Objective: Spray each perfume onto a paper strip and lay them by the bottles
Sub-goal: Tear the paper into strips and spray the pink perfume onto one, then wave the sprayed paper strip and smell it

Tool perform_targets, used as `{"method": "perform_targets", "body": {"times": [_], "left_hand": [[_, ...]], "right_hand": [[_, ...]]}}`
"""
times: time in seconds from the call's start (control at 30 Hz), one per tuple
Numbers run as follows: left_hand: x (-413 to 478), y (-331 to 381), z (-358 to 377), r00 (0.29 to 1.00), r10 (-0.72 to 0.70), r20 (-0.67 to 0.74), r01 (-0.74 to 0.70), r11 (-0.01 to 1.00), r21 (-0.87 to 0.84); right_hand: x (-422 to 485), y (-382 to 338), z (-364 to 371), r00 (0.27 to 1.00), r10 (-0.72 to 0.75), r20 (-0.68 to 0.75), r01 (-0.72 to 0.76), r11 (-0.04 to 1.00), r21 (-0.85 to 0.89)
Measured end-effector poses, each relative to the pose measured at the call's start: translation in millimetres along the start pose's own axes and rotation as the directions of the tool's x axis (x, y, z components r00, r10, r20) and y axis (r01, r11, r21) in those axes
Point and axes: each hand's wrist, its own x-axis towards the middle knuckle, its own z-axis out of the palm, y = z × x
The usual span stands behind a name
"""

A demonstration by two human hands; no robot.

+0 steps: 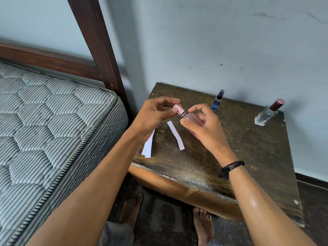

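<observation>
Above the dark wooden table point(221, 157), my right hand point(205, 128) grips a pink perfume bottle point(192, 119), tilted toward the left. My left hand point(154, 116) pinches the bottle's pink cap point(178, 109), which sits on the neck. One white paper strip point(175, 134) lies on the table under my hands. More white strips point(147, 147) lie at the table's left edge, partly hidden by my left wrist. A small blue spray bottle point(217, 101) stands at the back by the wall. At the back right stands a clear bottle with a dark red cap point(268, 113).
A striped mattress point(53, 121) on a dark wooden bed frame point(99, 50) fills the left side, close to the table. A pale wall stands right behind the table. My bare feet point(202, 222) are on the dark floor under the table's front edge.
</observation>
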Motion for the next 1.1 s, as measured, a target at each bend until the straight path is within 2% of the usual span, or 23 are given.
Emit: {"method": "perform_targets", "body": {"times": [0.13, 0.37, 0.67, 0.87, 0.93, 1.0, 1.03, 1.1], "left_hand": [[-2.3, 1.5, 1.8, 0.999, -0.003, 0.048, 0.002, 1.000, 0.008], [-2.2, 0.3, 2.9, 0.999, -0.002, 0.050, 0.002, 1.000, 0.001], [-2.7, 1.6, 9.0, 0.995, 0.096, 0.018, -0.097, 0.992, 0.076], [-0.9, 11.8, -1.2, 0.984, 0.132, 0.119, -0.142, 0.987, 0.078], [2.3, 12.6, -8.3, 0.983, 0.148, 0.112, -0.157, 0.984, 0.082], [7.2, 7.1, -17.9, 0.987, 0.158, 0.005, -0.156, 0.965, 0.211], [9.9, 3.0, -22.7, 0.984, 0.167, -0.063, -0.132, 0.919, 0.373], [12.7, -5.6, -30.0, 0.979, 0.169, -0.115, -0.047, 0.733, 0.678]], "right_hand": [[1.5, 0.2, -0.4, 1.000, 0.009, 0.006, -0.009, 1.000, 0.003], [1.9, 0.1, -1.8, 1.000, -0.004, -0.005, 0.004, 0.999, 0.033], [-1.1, -1.0, 0.9, 0.999, 0.006, -0.038, 0.001, 0.981, 0.194], [0.7, -7.6, -3.1, 1.000, -0.005, 0.013, 0.002, 0.966, 0.260], [2.1, -7.4, -4.3, 1.000, -0.010, 0.020, 0.004, 0.959, 0.283], [3.1, -5.9, -6.0, 1.000, -0.016, -0.009, 0.018, 0.963, 0.269], [3.3, -5.5, -7.4, 1.000, -0.016, -0.026, 0.023, 0.964, 0.264], [5.4, -4.5, -10.4, 0.999, -0.012, -0.052, 0.026, 0.964, 0.263]]}}
